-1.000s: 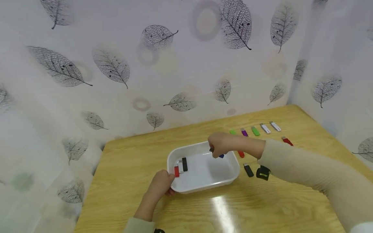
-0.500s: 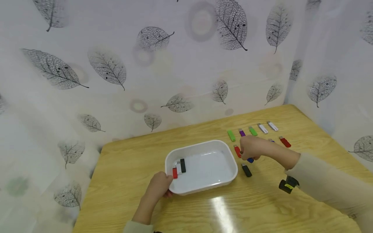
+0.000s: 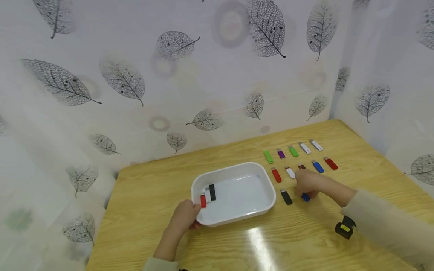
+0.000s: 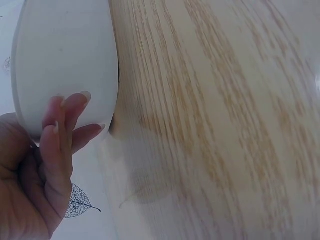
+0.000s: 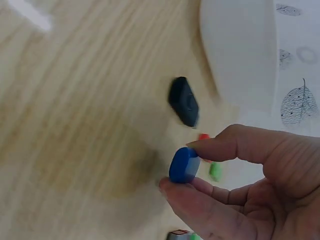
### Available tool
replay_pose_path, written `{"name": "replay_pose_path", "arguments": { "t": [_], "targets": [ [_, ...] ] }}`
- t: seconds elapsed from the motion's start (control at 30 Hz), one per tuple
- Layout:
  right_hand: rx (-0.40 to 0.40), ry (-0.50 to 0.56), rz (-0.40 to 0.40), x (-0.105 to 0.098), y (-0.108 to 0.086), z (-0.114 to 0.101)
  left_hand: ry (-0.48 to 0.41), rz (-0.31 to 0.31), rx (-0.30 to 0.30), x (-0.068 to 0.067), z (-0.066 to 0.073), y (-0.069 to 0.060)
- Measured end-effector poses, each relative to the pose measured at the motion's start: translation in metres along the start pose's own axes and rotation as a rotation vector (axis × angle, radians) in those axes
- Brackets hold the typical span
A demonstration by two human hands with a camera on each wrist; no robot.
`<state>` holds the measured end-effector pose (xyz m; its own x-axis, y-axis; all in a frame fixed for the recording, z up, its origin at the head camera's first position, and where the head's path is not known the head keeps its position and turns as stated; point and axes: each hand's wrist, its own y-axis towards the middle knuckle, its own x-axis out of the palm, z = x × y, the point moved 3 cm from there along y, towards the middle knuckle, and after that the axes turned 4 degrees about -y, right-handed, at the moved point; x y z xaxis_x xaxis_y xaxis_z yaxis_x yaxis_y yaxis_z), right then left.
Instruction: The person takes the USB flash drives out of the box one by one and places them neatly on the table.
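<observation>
My left hand [image 3: 184, 216] grips the left end of a white plastic tray [image 3: 237, 222], thumb at the rim; in the left wrist view its fingers [image 4: 57, 142] lie against the outer wall. Inside the tray's left end lie a red USB stick [image 3: 203, 201], a white one [image 3: 208, 195] and a black one [image 3: 212, 192]. My right hand [image 3: 310, 182] pinches a blue USB stick [image 5: 184, 165] between thumb and fingers, low over the table right of the tray. A black USB stick [image 3: 286, 197] lies between that hand and the tray.
Loose USB sticks lie in rows on the wooden table [image 3: 142, 192], including a green one [image 3: 268, 156], a red one [image 3: 276, 175], a second blue one [image 3: 318, 166] and a dark red one [image 3: 330, 163]. A leaf-print curtain [image 3: 217, 75] hangs behind.
My right hand has moved from above the tray to the right, carrying the blue USB stick out over the table beside the black one. The left hand stays at the tray's left end.
</observation>
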<state>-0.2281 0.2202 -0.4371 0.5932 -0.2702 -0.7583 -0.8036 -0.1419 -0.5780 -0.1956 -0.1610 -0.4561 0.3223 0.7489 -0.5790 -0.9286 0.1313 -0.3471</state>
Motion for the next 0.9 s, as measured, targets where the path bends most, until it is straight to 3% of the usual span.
{"name": "replay_pose_path", "arguments": {
  "t": [0.2, 0.57, 0.9],
  "targets": [
    [0.028, -0.002, 0.008, 0.0098, 0.0062, 0.0088, 0.001, -0.002, -0.002, 0.0005, 0.0006, -0.0003],
    [0.012, 0.025, 0.023, 0.0073, 0.0071, 0.0076, 0.002, 0.007, -0.008, 0.0007, 0.0014, -0.0011],
    [0.018, -0.007, -0.012, 0.0050, 0.0081, 0.0059, 0.012, 0.009, -0.012, -0.0003, 0.0004, -0.0002]
  ]
}}
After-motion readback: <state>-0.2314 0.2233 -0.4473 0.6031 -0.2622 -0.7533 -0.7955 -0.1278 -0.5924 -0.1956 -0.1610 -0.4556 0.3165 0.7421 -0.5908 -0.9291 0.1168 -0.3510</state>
